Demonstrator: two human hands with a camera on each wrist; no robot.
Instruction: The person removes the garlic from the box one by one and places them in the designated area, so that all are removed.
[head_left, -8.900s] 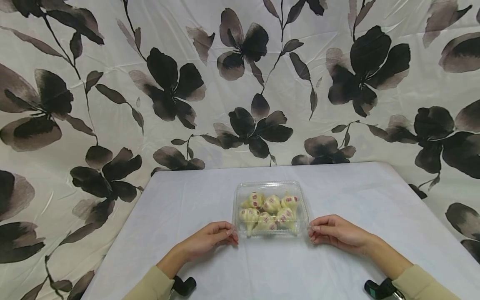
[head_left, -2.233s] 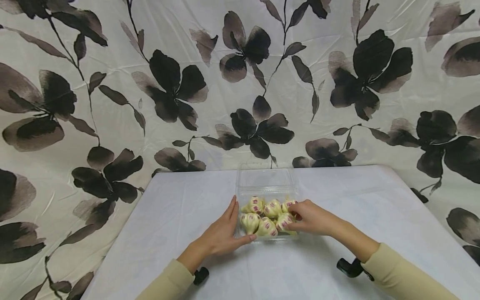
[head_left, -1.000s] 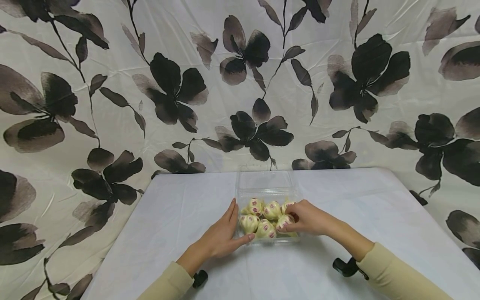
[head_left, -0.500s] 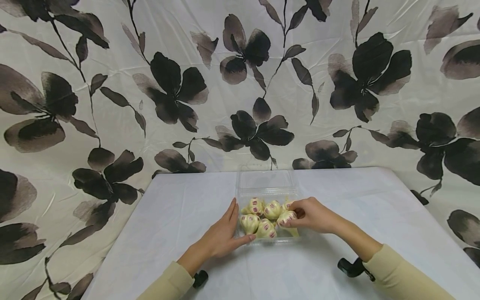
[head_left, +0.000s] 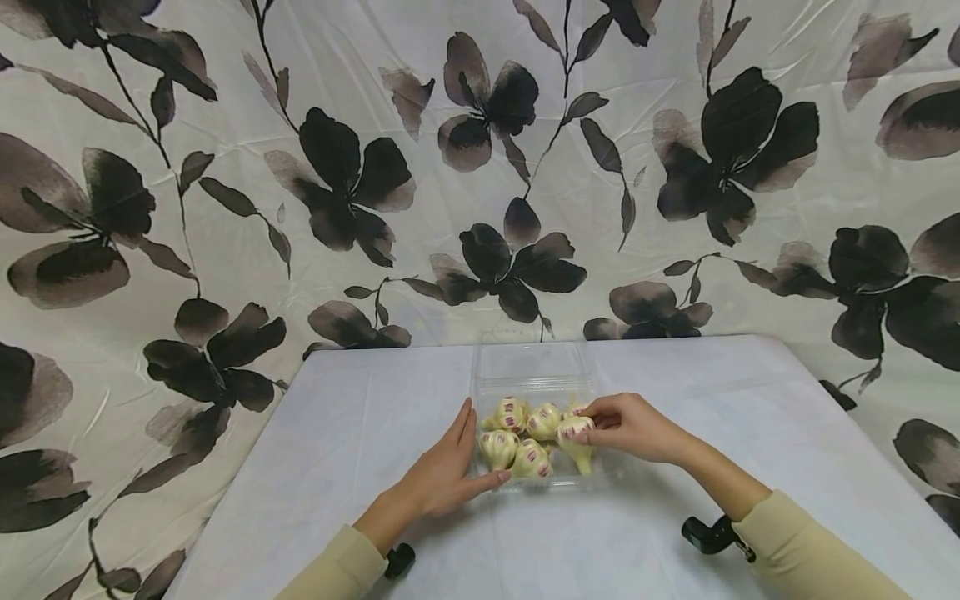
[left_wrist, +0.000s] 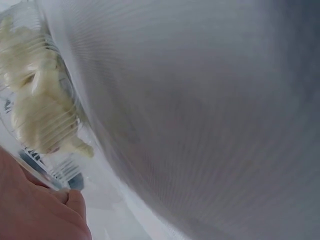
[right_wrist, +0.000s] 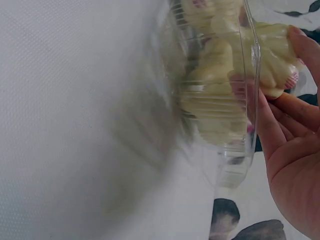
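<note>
A clear plastic clamshell box (head_left: 558, 481) stands open in front of me, its lid (head_left: 532, 360) folded back. Several pale yellow garlic bulbs with purple-red printing lie in it, such as the back-left garlic bulb (head_left: 512, 414) and the front-left garlic bulb (head_left: 498, 448). My right hand (head_left: 637, 427) pinches the front-right garlic bulb (head_left: 576, 433) between thumb and fingers; in the right wrist view this held bulb (right_wrist: 277, 55) is above the box rim. My left hand (head_left: 438, 475) lies along the box's left side with straight fingers, its thumb at the front edge. The back-right garlic bulb is partly hidden.
The box rests on a white-covered table (head_left: 375, 400). Behind the table hangs a white cloth (head_left: 450, 200) with dark flowers. Black wrist cameras are strapped below both sleeves, such as the right camera (head_left: 707, 535).
Earliest, the lid was down and both hands were at the box's front corners. The lid has since been opened. My right hand has gripped the front-right garlic bulb and raised it slightly.
</note>
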